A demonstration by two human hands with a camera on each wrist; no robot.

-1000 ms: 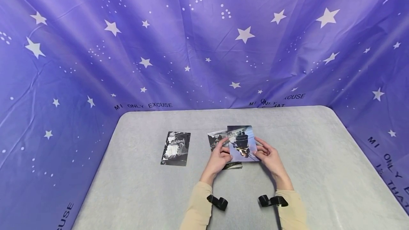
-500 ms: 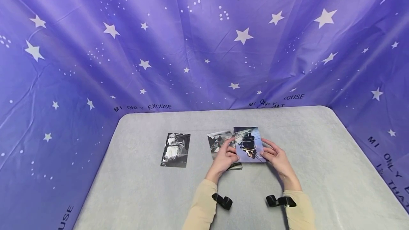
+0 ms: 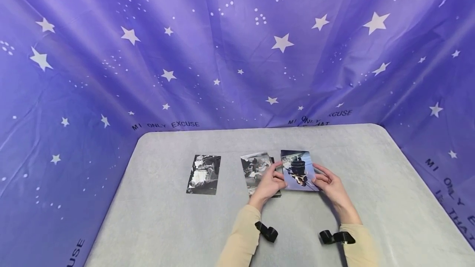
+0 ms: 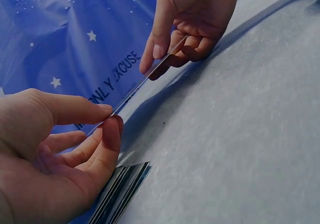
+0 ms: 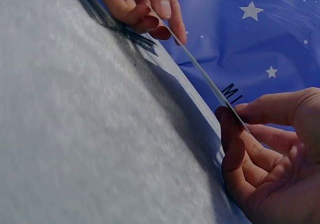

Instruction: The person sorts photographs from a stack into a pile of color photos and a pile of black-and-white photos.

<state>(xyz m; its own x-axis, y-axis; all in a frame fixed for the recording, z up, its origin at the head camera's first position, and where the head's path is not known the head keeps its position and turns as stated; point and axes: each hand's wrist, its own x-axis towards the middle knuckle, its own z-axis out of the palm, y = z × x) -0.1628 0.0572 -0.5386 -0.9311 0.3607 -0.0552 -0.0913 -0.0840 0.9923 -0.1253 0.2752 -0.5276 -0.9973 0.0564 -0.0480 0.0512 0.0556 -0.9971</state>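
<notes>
A colour photo card [image 3: 298, 171] is held between my two hands, raised a little over the table. My left hand [image 3: 269, 183] pinches its left edge between thumb and fingers, and my right hand [image 3: 331, 185] pinches the right edge the same way. Seen edge-on in the left wrist view, the card [image 4: 135, 89] is thin and tilted above its shadow. Just left of it lies a loose pile of photo cards [image 3: 256, 170] with a black-and-white one on top; my left hand covers part of that pile. Its stacked edges [image 4: 120, 194] show below my left hand.
Another black-and-white photo card [image 3: 203, 174] lies apart on the left of the grey cloth-covered table [image 3: 156, 217]. A purple curtain [image 3: 222, 52] with white stars surrounds the back and sides. Black straps [image 3: 267, 231] hang at both wrists.
Both hands have moved right together with the colour photo card, off the pile. More of the black-and-white card on top of the pile now shows.
</notes>
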